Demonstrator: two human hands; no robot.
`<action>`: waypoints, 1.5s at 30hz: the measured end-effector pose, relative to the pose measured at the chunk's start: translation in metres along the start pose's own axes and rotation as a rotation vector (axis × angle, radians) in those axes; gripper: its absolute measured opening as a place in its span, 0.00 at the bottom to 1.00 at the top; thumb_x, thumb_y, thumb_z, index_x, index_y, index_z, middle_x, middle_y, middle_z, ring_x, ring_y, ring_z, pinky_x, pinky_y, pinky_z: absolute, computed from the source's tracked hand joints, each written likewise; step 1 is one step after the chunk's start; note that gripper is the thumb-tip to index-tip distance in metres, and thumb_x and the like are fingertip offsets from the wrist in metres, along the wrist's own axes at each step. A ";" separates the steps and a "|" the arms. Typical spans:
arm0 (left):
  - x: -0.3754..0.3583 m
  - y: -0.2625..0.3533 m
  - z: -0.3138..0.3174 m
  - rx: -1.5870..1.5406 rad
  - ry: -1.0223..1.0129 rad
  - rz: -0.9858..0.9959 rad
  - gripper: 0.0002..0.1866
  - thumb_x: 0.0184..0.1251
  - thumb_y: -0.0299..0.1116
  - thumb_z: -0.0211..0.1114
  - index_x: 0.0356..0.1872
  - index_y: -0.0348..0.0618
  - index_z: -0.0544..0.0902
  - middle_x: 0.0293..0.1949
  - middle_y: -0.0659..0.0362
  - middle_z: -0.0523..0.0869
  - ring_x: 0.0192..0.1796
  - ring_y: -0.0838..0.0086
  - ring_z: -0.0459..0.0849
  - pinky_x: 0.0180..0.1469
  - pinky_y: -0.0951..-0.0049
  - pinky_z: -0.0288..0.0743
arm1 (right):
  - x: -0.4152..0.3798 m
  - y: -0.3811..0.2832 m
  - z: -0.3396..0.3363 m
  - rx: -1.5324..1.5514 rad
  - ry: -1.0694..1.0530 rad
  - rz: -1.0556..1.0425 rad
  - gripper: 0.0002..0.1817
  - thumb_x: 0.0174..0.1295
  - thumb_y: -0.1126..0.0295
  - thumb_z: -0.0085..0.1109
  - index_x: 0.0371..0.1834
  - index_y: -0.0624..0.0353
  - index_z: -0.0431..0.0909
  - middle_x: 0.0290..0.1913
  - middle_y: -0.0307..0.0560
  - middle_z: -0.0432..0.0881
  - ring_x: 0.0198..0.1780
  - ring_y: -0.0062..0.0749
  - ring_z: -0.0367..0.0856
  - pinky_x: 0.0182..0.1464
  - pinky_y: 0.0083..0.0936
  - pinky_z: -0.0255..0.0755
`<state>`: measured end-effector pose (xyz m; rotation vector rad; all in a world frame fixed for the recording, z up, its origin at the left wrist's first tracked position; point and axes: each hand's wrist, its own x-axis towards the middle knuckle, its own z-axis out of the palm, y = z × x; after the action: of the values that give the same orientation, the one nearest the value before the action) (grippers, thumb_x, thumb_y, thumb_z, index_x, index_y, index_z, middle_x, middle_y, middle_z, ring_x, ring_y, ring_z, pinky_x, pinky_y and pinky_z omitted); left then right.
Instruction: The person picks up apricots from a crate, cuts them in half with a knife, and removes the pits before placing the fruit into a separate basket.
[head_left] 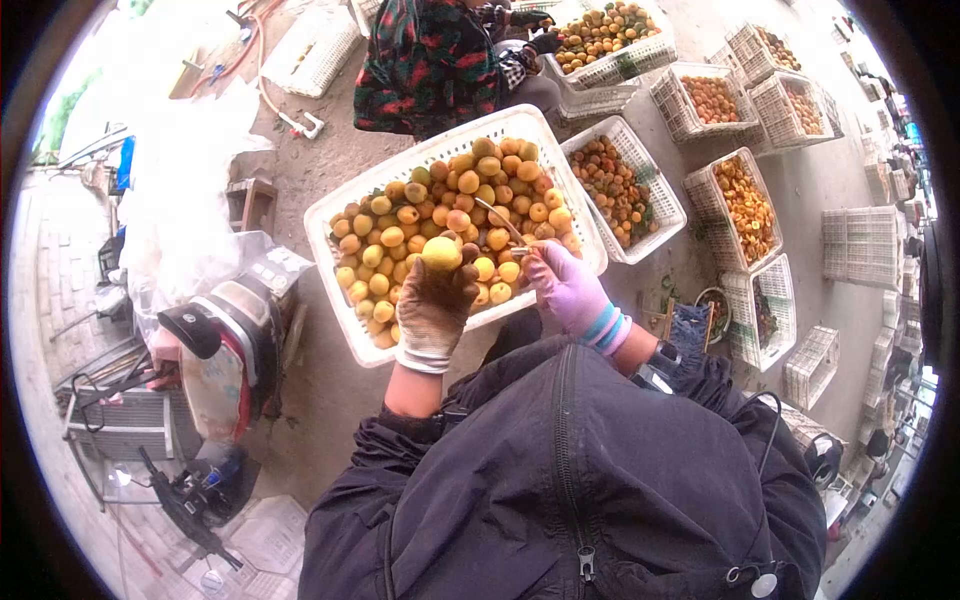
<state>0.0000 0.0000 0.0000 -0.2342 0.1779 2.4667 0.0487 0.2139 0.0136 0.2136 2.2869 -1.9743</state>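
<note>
My left hand (435,300), in a stained brown and white glove, is closed around a yellow apricot (441,254). In a pink-purple glove with a blue-striped cuff, my right hand (570,288) grips a small knife (507,226). Its thin curved blade points up and left, apart from the held fruit. Both hands are over the near side of a large white plastic crate (340,322) heaped with yellow-orange apricots (391,237). The knife's handle is mostly hidden by my fingers.
Beside the big crate stands another fruit crate (663,203), with several more to the right, one holding cut orange fruit (745,205). A person in a patterned jacket (425,65) works at a crate ahead. A scooter (215,355) stands on the left.
</note>
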 end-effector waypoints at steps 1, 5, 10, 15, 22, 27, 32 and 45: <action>-0.001 0.001 0.002 0.021 0.007 -0.005 0.28 0.74 0.51 0.52 0.65 0.43 0.70 0.57 0.46 0.79 0.56 0.58 0.81 0.55 0.62 0.77 | -0.001 -0.005 -0.002 0.152 -0.016 0.120 0.24 0.66 0.48 0.60 0.53 0.55 0.74 0.34 0.38 0.80 0.33 0.19 0.75 0.36 0.19 0.71; 0.000 -0.011 0.007 0.355 0.189 0.069 0.27 0.74 0.52 0.52 0.62 0.41 0.73 0.55 0.47 0.81 0.56 0.60 0.81 0.57 0.64 0.76 | -0.009 -0.008 -0.007 0.334 0.018 0.265 0.26 0.64 0.47 0.62 0.51 0.59 0.73 0.30 0.34 0.77 0.26 0.13 0.69 0.26 0.14 0.64; 0.010 -0.074 0.003 1.220 0.094 0.021 0.33 0.72 0.51 0.57 0.70 0.42 0.63 0.68 0.51 0.69 0.67 0.65 0.71 0.68 0.67 0.65 | -0.019 0.015 -0.018 0.770 -0.036 0.479 0.24 0.62 0.53 0.66 0.54 0.54 0.71 0.34 0.33 0.77 0.25 0.12 0.74 0.20 0.07 0.59; 0.018 -0.073 0.015 1.739 0.001 -0.144 0.36 0.70 0.51 0.60 0.73 0.44 0.61 0.69 0.49 0.67 0.71 0.62 0.65 0.69 0.70 0.60 | -0.025 0.049 -0.067 0.732 0.179 0.603 0.18 0.67 0.60 0.61 0.54 0.54 0.71 0.36 0.34 0.78 0.24 0.16 0.75 0.15 0.09 0.60; 0.063 -0.022 -0.049 2.382 0.386 0.131 0.27 0.59 0.35 0.67 0.61 0.43 0.74 0.63 0.47 0.74 0.65 0.53 0.72 0.67 0.63 0.66 | 0.014 0.107 -0.213 0.318 0.667 0.579 0.20 0.65 0.53 0.62 0.51 0.54 0.73 0.34 0.38 0.81 0.18 0.20 0.70 0.15 0.15 0.59; 0.101 -0.010 -0.071 2.829 0.160 0.155 0.29 0.55 0.36 0.69 0.60 0.48 0.76 0.62 0.56 0.77 0.67 0.60 0.71 0.71 0.60 0.59 | -0.023 0.117 -0.208 0.388 0.490 0.615 0.17 0.66 0.54 0.60 0.49 0.53 0.77 0.34 0.35 0.83 0.16 0.15 0.68 0.15 0.14 0.58; 0.118 -0.011 -0.091 3.097 -0.036 0.045 0.27 0.51 0.36 0.70 0.56 0.49 0.77 0.51 0.57 0.81 0.61 0.63 0.73 0.63 0.57 0.64 | -0.055 0.123 -0.175 0.388 0.456 0.694 0.17 0.68 0.55 0.57 0.50 0.55 0.76 0.36 0.35 0.83 0.16 0.13 0.70 0.16 0.12 0.60; 0.101 0.034 -0.050 2.881 0.315 -0.320 0.29 0.48 0.50 0.70 0.50 0.45 0.81 0.50 0.53 0.81 0.57 0.57 0.75 0.61 0.59 0.67 | -0.073 0.116 -0.160 0.382 0.462 0.625 0.15 0.70 0.59 0.54 0.53 0.55 0.75 0.41 0.40 0.85 0.18 0.13 0.71 0.17 0.12 0.60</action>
<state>-0.0927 0.0243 -0.0678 0.5489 2.6430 -0.0147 0.1422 0.3861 -0.0628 1.3526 1.6740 -2.1022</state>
